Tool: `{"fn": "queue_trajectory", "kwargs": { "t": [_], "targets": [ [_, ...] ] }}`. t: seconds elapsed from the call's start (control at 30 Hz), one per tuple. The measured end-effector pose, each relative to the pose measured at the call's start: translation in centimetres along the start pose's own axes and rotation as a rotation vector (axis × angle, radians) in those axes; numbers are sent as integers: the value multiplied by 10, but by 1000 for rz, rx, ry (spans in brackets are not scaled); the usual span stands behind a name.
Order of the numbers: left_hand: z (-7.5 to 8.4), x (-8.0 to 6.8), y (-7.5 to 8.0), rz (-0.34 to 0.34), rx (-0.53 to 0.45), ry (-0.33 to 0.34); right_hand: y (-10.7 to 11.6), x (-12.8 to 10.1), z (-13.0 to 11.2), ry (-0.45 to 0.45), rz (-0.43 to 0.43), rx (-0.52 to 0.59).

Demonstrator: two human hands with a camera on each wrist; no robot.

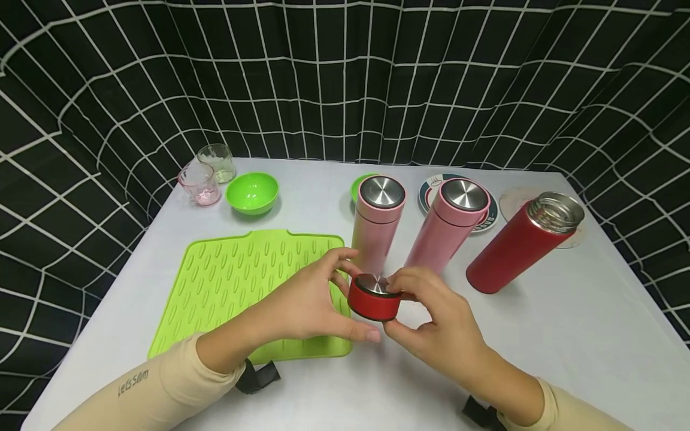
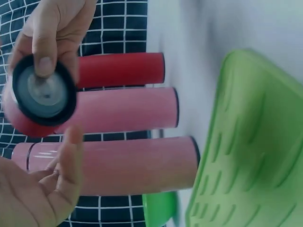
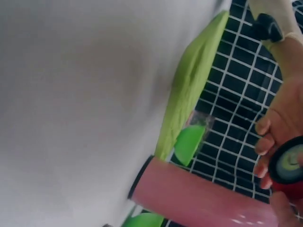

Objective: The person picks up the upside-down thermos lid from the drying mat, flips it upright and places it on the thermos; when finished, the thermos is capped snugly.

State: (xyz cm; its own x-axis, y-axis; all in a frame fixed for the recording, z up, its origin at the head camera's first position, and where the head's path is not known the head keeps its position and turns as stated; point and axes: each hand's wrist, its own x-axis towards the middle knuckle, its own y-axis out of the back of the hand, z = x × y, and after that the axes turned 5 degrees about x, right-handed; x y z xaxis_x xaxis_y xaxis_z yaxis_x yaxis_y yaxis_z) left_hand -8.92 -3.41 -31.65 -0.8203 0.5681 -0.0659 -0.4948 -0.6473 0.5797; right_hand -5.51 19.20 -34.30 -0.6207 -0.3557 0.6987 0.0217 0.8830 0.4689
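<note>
My right hand (image 1: 442, 323) pinches a red bottle lid (image 1: 374, 297) with a brushed-metal top, held above the table near the front. In the left wrist view the lid's dark-rimmed underside (image 2: 52, 101) shows, the right thumb pressing against it. Around the lid's left side, my left hand (image 1: 318, 299) is spread, its fingers loosely bent; the left wrist view shows a gap between this hand and the lid. A red vacuum flask (image 1: 509, 251) stands uncapped at the right, its steel mouth exposed. Two pink flasks (image 1: 373, 236) with lids on stand behind the hands.
A light green ridged mat (image 1: 232, 287) lies left, partly under the left forearm. Behind it are a green bowl (image 1: 252, 194) and two glasses (image 1: 199, 185). Another green bowl (image 1: 356, 188) is half hidden by a pink flask. Two plates (image 1: 487, 218) lie at the back right.
</note>
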Motion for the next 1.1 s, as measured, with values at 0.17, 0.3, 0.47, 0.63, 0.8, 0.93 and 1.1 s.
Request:
{"fn": "queue_trajectory", "kwargs": {
  "t": [0.17,0.3,0.47,0.63,0.8,0.93,1.1],
  "targets": [
    [-4,1,0,63,-66,-103,-7,7,1,307,71,-109],
    [-4,2,0,75,-109,-117,-7,12,0,374,112,-126],
    [-5,4,-2,54,-117,-150,-6,17,-1,419,125,-138],
    [-10,5,-2,124,-68,-249,10,18,-4,314,6,-130],
    [-14,4,2,196,-42,-255,39,18,1,172,316,-119],
    [-19,2,5,229,8,-267,81,9,10,-175,692,69],
    [-24,2,9,228,33,-288,117,-7,41,-809,745,218]
  ]
}}
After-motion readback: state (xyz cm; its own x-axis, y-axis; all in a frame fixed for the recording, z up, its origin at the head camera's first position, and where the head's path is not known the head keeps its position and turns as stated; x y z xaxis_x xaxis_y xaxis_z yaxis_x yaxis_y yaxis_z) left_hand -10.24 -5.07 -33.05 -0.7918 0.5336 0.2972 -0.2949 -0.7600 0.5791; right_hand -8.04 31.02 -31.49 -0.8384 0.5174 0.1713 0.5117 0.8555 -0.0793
